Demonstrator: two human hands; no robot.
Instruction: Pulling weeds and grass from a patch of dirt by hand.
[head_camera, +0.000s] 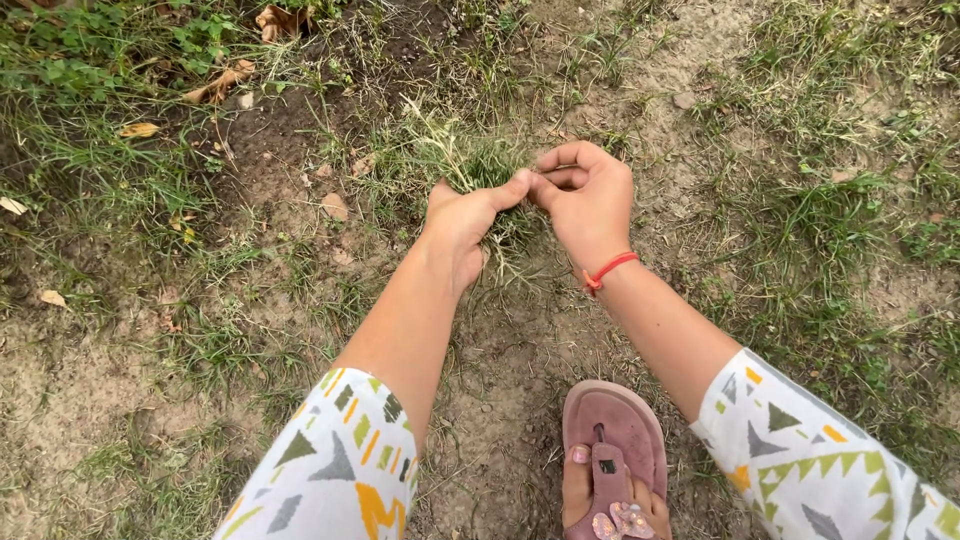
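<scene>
A small clump of thin green grass blades (470, 165), rooted in the ground, is grasped by both hands. The fingers of the left hand (462, 222) are closed around the lower part of the clump, with the thumb pressed forward against the blades. The fingers of the right hand (585, 195) are curled inward, and the thumb and forefinger are pinched together just beside the left thumb, at the right side of the clump; whether a blade is caught between them cannot be told for sure. The two hands are touching at the thumbs.

Below the right fingers, a thin red thread bracelet (608, 269) is worn around the wrist. Further back from the fingers, short white sleeves with a green, yellow and grey triangle pattern (340, 470) are seen on both arms.

Under the fingers, bare brown sandy soil (520, 350) is spread, with patches of short grass on both sides. Near the right forearm, a dusty pink rubber sandal with a small flower ornament (615, 440) is worn on a foot. Far to the left of the fingers, dry brown leaves (220, 85) are lying.
</scene>
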